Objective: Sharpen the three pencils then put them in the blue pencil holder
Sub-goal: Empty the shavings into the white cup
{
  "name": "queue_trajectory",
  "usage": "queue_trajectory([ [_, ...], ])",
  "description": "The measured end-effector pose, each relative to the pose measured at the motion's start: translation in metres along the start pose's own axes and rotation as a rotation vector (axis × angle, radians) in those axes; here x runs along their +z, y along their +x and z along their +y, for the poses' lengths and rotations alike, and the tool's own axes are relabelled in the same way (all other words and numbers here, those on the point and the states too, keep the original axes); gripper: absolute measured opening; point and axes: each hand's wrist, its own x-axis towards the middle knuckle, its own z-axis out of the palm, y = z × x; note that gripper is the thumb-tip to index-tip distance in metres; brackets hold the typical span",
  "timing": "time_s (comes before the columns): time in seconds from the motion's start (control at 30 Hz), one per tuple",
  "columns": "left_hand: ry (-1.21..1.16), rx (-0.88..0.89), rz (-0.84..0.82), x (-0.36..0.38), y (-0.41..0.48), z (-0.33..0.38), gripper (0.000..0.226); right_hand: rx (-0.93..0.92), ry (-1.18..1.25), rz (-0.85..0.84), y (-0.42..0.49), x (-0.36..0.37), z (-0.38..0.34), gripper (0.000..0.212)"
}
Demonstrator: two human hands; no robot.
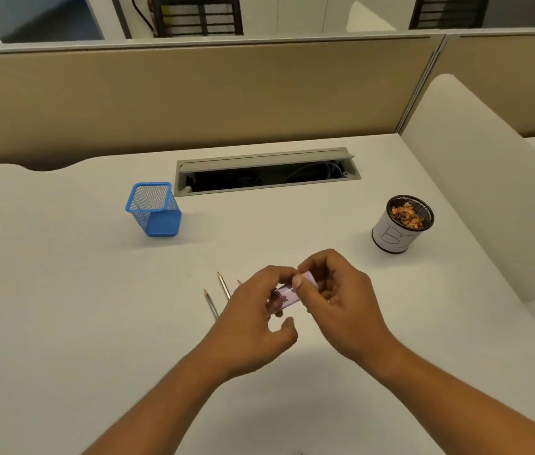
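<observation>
A white desk [62, 290] stood before a beige partition [193, 93], with both hands at work above it.

The left hand [249, 316] and right hand [341, 303] were together, fingers curled and pinching a pink sharpener [284, 295] between them. The pencils [224, 286] lay on the desk just left of the hands, one mostly hidden. The blue pencil holder [157, 218] stood upright farther back on the left. A paper-wrapped cup [394, 234] of shavings stood at the right, behind the hands.
</observation>
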Motion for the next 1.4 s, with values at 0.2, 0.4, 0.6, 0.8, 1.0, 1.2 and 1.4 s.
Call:
queue_trajectory([
  [0.2,0.292,-0.05,0.175,0.048,0.058,0.028,0.036,-0.152,-0.271,0.156,0.039,-0.028,0.024,0.018],
  [0.4,0.371,-0.045,0.057,0.073,0.12,0.047,0.009,-0.165,-0.207,0.263,0.067,-0.061,0.043,0.029],
  [0.6,0.317,-0.014,-0.112,0.084,0.159,0.045,0.015,-0.183,-0.289,0.273,0.087,-0.087,0.06,0.034],
  [0.8,0.466,0.059,-0.042,0.1,0.194,0.041,0.015,-0.149,-0.484,0.374,0.108,-0.103,0.077,0.029],
  [1.0,0.254,0.134,-0.154,0.111,0.239,0.041,0.024,0.069,-0.311,0.351,0.136,-0.138,0.105,0.027],
  [1.2,0.287,0.188,-0.107,0.112,0.264,0.032,0.032,0.301,-0.101,0.299,0.148,-0.174,0.124,0.023],
  [1.4,0.225,0.142,-0.09,0.12,0.264,0.027,0.035,0.325,-0.097,0.347,0.147,-0.18,0.129,0.023],
])
